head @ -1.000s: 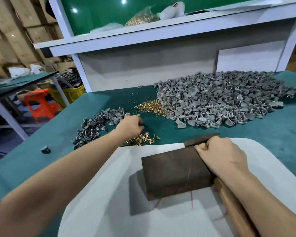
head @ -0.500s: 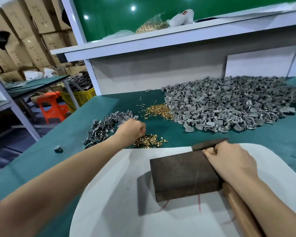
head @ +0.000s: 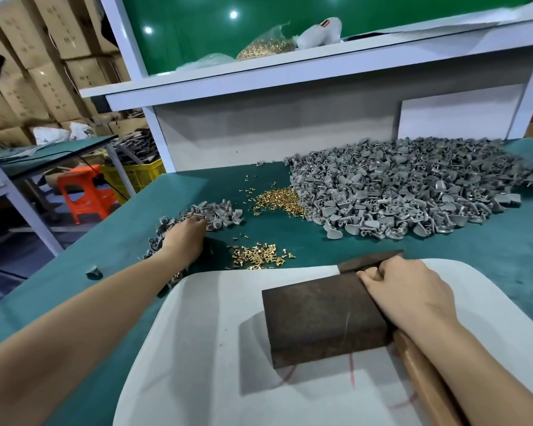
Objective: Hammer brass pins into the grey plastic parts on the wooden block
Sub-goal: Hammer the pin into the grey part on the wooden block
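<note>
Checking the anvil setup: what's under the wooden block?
The wooden block rests on a white sheet over the green table. Red lines run out from its near edge; whatever lies directly beneath is covered. The right hand, gripping the hammer, hides its right edge.

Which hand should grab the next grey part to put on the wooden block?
Left. The left hand is in the small pile of grey parts, while the right hand grips the hammer beside the wooden block.

Block (head: 320,321) on sheet (head: 197,348); pins (head: 259,256) behind sheet; big parts pile (head: 397,186) back right.
</note>
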{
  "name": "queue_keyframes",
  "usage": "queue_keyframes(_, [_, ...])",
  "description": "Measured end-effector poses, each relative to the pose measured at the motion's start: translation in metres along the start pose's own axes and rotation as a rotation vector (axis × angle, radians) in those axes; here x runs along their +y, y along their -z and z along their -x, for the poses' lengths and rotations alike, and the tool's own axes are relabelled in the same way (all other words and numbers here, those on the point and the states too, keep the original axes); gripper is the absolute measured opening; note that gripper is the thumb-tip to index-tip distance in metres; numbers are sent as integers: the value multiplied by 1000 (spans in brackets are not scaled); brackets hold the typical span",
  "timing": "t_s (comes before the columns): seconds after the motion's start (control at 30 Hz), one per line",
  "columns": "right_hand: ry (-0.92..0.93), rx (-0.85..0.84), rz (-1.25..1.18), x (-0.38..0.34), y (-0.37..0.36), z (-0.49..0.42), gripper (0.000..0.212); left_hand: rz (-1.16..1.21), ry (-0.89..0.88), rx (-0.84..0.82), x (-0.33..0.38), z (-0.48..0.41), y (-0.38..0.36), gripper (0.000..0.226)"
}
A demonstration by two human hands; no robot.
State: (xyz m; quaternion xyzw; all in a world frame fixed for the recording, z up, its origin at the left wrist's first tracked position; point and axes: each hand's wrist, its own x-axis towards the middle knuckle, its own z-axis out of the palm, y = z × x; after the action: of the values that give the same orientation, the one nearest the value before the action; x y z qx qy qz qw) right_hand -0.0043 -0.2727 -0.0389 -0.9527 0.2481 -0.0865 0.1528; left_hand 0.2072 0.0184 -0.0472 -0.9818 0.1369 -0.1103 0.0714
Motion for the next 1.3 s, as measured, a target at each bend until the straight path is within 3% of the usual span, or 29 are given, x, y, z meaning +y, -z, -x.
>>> queue_keyframes(0.17, [-12, 40, -55, 1, -2, 0, 36, 132, -44, 72, -11, -1, -1, 12])
queue_keyframes(0.3, [28, 192, -143, 4, 5, -3, 38, 491, -27, 234, 15, 16, 27, 13])
queue_keyframes(0.37, [172, 319, -328, 4, 9, -3, 25, 775, -38, 245, 44, 39, 53, 11])
queue_keyframes(0.43, [385, 400, -526, -1, 11, 5, 10, 1137, -134, 133, 77, 71, 75, 12])
queue_keyframes(0.5, [589, 380, -662, -11, 12, 17, 14, 1398, -280, 25, 110, 100, 86, 15])
queue_keyframes(0.6, [769, 370, -678, -22, 9, 30, 20, 1619, -330, -79, 139, 124, 84, 14])
queue_keyframes(0.67, [775, 385, -674, -24, 7, 32, 19, 1706, -331, -134, 143, 127, 78, 5])
queue_keyframes(0.83, [823, 425, -654, -29, 3, 36, 16, 1864, -295, -193, 132, 127, 69, 12])
queue_keyframes(1.07, [820, 478, -670, -31, 2, 39, 4, 1794, -336, -157, 131, 129, 71, 17])
queue_keyframes(1.3, [749, 376, -708, -31, 0, 39, 3, 1766, -378, -50, 134, 133, 72, 10])
